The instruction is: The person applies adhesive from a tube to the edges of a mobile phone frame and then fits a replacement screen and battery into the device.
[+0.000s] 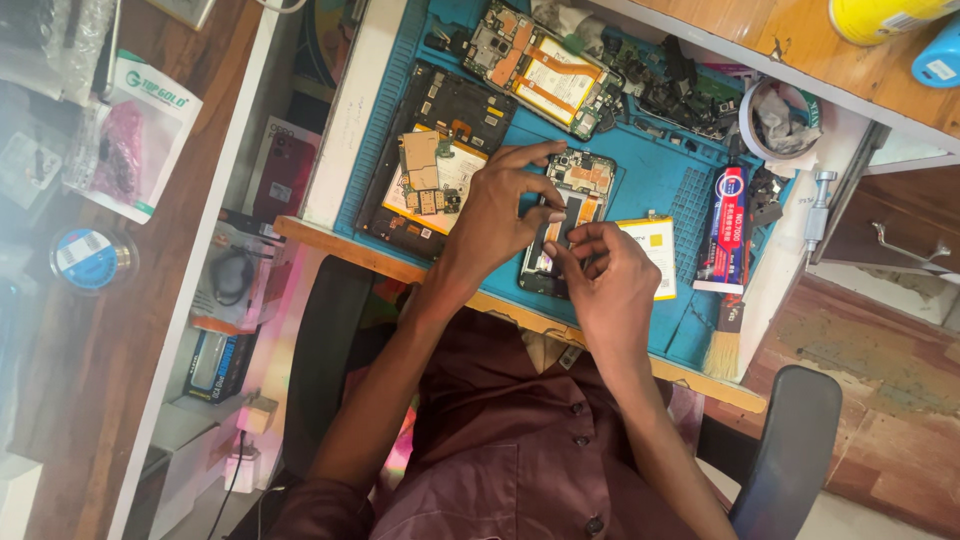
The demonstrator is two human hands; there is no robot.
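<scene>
Looking down from the head camera, an opened phone (pixel 566 215) lies on a blue work mat (pixel 640 170), in the middle. The left hand (pixel 500 215) steadies the phone's left edge, fingers curled. The right hand (pixel 605 275) pinches a small dark part (pixel 566 228) over its middle. Best kept slow: hold the phone flat, ease the part gently. Both wrists bend inward, forearms reaching from the near side.

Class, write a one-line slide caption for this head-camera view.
Left hand and right hand work on an opened black smartphone on a blue repair mat.
</scene>
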